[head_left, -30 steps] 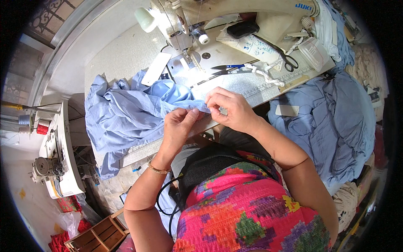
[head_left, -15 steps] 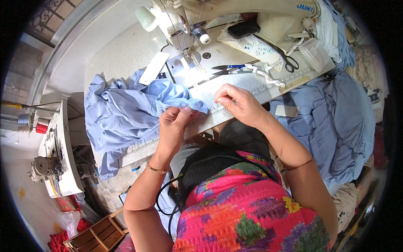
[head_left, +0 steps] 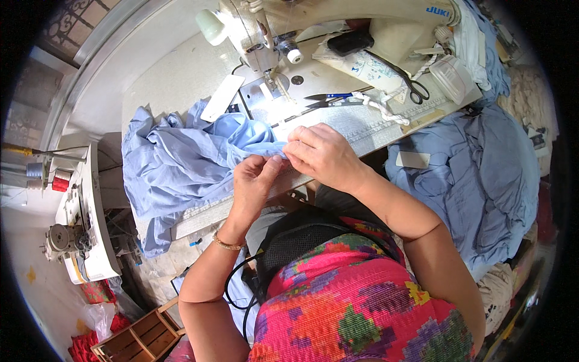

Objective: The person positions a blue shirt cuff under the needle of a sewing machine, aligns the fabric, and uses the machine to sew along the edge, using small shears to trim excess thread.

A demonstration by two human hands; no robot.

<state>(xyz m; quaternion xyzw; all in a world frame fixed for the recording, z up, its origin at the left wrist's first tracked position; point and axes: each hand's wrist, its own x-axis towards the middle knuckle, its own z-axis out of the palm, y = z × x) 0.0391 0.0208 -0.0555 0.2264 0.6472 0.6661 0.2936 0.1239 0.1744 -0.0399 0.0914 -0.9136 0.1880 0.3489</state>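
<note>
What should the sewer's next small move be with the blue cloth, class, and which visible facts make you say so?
Probably slide the pinched edge of the light blue cloth toward the needle of the sewing machine. Both the left hand and the right hand grip that edge at the table's near side, apart from the lit needle plate, so no stitching can begin there.

— What's on your table by the sewing machine (head_left: 253,30)?
— Snips (head_left: 325,96), black scissors (head_left: 416,90), a white cord (head_left: 377,107).
— And to your right?
— A blue cloth pile (head_left: 476,175). A wooden crate (head_left: 142,338) sits lower left.
</note>
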